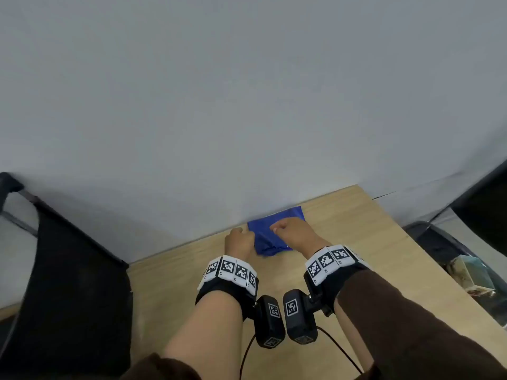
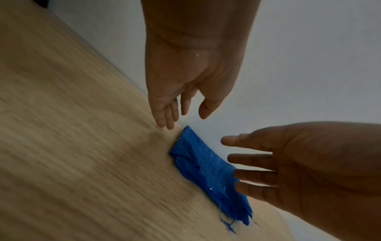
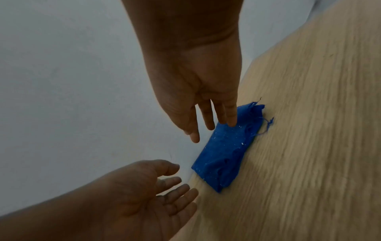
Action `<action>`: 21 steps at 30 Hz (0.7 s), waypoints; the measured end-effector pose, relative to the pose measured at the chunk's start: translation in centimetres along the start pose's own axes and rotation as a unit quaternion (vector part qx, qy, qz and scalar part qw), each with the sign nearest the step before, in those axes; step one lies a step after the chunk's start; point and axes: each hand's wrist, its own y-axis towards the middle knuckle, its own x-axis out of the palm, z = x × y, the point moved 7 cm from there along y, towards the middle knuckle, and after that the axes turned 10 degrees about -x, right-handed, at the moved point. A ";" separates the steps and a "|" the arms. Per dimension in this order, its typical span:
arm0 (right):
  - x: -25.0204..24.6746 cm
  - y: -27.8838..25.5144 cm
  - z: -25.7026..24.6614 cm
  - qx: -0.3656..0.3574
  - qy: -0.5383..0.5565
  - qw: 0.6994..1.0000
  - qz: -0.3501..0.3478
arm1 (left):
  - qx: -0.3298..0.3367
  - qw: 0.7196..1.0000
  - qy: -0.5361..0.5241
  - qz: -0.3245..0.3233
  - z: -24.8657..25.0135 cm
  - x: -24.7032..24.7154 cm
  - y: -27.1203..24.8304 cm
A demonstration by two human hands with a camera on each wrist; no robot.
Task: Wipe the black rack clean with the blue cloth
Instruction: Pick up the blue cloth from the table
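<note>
Head view: we see the blue cloth (image 1: 274,233) folded on the table (image 1: 356,242) against the wall. Our left hand (image 1: 238,241) hovers beside it, fingers relaxed, empty. Our right hand (image 1: 292,232) extends straight fingers over it, gripping nothing.

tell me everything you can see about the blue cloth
The blue cloth is a small, deep blue woven piece, folded into a rough rectangle, with frayed edges and loose threads at one end and pale specks of lint on top. It lies flat on the light wooden table, tight against the grey wall. Neither hand grips it: the right hand reaches over it with straight fingers, the tips at or just above its frayed end, and the left hand hovers open by its other end.
</note>
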 end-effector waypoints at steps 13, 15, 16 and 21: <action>1.5 -1.0 3.5 0.030 0.073 0.997 -0.017 | -0.022 0.996 -0.042 -0.077 -1.6 4.8 0.9; 1.3 -1.3 3.5 0.034 0.073 0.996 -0.024 | -0.018 0.995 -0.055 -0.087 -1.9 5.4 2.4; 1.3 -1.6 3.4 0.035 0.073 0.996 -0.029 | -0.016 0.994 -0.060 -0.089 -1.8 5.4 2.9; 0.9 -2.5 1.2 0.000 0.068 0.997 -0.035 | 0.001 0.986 -0.134 -0.100 1.4 2.9 -3.1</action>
